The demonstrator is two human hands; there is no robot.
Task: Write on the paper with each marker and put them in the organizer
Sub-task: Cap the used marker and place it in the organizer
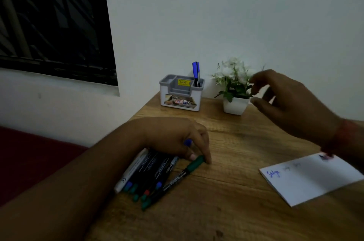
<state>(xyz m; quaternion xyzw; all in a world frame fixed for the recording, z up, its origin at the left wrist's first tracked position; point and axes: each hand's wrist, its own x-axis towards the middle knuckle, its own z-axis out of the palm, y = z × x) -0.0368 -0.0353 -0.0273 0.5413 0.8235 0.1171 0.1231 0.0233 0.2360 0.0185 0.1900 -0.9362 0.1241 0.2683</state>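
The left hand [177, 138] rests palm-down on the wooden surface [236, 211], its fingers [204, 154] curled and pinching the green cap of a black-barrelled green marker [183, 173], which lies angled on the wood. A blue cap tip [188, 142] peeks out under the same hand; which marker it belongs to cannot be told. Just beside the green marker, partly under the wrist, lies a bundle of loose markers [143, 177] with blue, green and red ends and one white barrel; their exact count is hard to make out.

The right hand [291, 102] hovers above the surface, blurred, its fingers [258, 85] spread apart and empty.

The white sheet of paper [311, 179] lies at the right, its far corner hidden by the right wrist, with blue handwriting near its left edge.

At the back by the wall, a white and grey plastic organizer [181, 96] holds one blue marker [196, 72] upright in its right compartment. Beside it stands a small white-flowered plant in a white pot [234, 91].
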